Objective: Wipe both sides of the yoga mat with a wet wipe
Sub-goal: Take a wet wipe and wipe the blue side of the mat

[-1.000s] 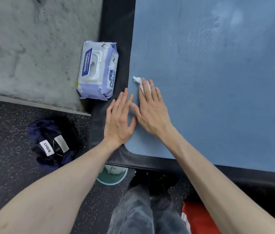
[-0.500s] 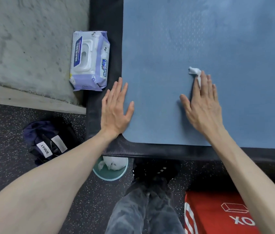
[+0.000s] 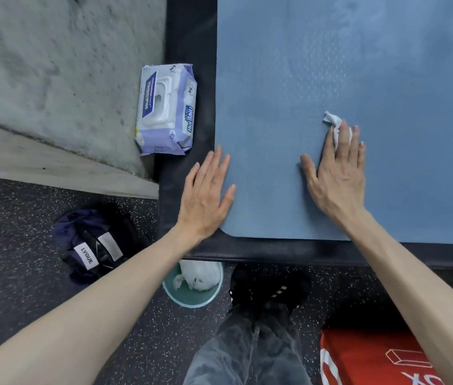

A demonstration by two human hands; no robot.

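A blue yoga mat (image 3: pixel 358 65) lies flat on a black padded platform (image 3: pixel 189 51). My right hand (image 3: pixel 336 170) presses a crumpled white wet wipe (image 3: pixel 332 125) onto the mat with straight fingers; the wipe sticks out beyond my fingertips. My left hand (image 3: pixel 207 195) lies flat with fingers straight on the mat's near left corner, partly over the platform's edge.
A pack of wet wipes (image 3: pixel 165 109) lies on the platform's left edge by a concrete wall. On the speckled floor stand a teal bin (image 3: pixel 192 295) with used wipes, a dark bag (image 3: pixel 92 245) and a red box (image 3: pixel 372 359). My legs and black shoe are below the platform.
My right hand slid the wipe to the right across the mat, away from my left hand. My left hand stayed at the corner.
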